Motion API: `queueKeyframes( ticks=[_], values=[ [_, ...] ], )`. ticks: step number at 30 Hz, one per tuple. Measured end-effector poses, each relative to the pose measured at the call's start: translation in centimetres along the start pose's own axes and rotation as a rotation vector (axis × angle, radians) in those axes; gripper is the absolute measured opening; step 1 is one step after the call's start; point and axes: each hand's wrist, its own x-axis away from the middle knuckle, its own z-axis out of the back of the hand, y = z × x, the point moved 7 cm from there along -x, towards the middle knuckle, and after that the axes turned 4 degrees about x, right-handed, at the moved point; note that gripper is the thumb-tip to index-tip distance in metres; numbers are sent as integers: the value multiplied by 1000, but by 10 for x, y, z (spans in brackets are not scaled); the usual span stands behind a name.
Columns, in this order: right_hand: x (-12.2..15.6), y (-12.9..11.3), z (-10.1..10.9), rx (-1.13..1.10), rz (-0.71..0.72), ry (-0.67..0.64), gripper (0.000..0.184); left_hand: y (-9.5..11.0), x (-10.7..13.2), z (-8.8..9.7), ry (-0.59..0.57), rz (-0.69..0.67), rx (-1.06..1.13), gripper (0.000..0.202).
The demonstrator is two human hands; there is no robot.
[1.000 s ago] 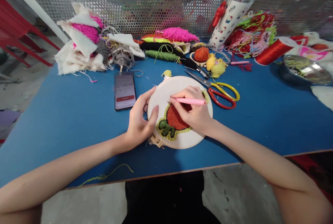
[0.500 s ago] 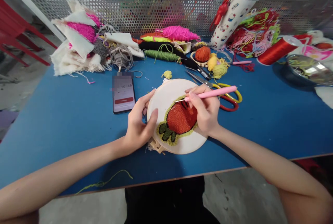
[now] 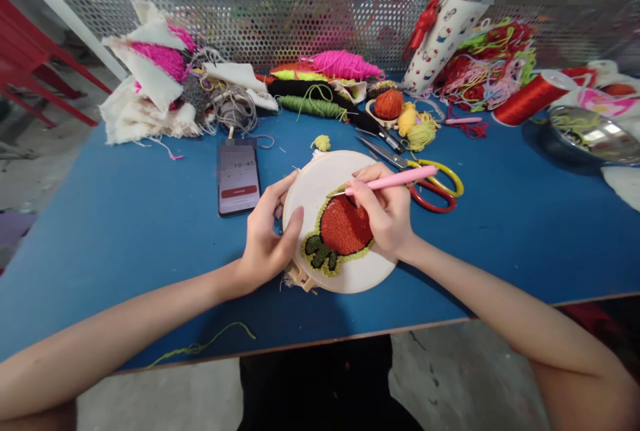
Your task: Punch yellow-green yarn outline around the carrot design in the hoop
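Observation:
My left hand (image 3: 273,231) grips the left rim of a round embroidery hoop (image 3: 357,281), thumb on top of the white cloth and fingers at its edge. On the cloth is a looped-yarn carrot or radish design (image 3: 345,227) in orange-red, with dark green leaves, a black outline and a yellow-green border. Pinched in my right hand (image 3: 387,207) is a pink-handled punch needle (image 3: 400,178). Its metal tip meets the yellow-green border at the design's upper left. My right hand rests over the hoop's right side and hides part of the design.
Scissors (image 3: 433,185) with yellow and red handles lie right of the hoop, a phone (image 3: 239,181) left of it. Yarn bundles (image 3: 343,65), a tumbler (image 3: 443,41), red thread spool (image 3: 533,99) and metal bowl (image 3: 600,137) line the back. A loose green strand (image 3: 195,349) lies near the front edge.
My right hand and the punch needle have shifted slightly left along the design's upper border. My left hand keeps its hold on the hoop.

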Motion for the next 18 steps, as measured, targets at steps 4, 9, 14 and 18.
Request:
queueKeyframes(
  ticks=[4, 9, 14, 18],
  values=[
    [-1, -15, -12, 275, 145, -92, 14, 0, 0, -1, 2, -2, 14, 42],
    [2, -24, -21, 396, 293, -141, 11, -1, 0, -1, 7, -13, 32, 42],
    [2, -10, -10, 139, 110, -101, 12, -1, -2, -2, 4, -38, 21, 42],
    [1, 4, -2, -167, -38, 7, 17, -3, -2, -2, 1, -35, 20, 41]
  ],
)
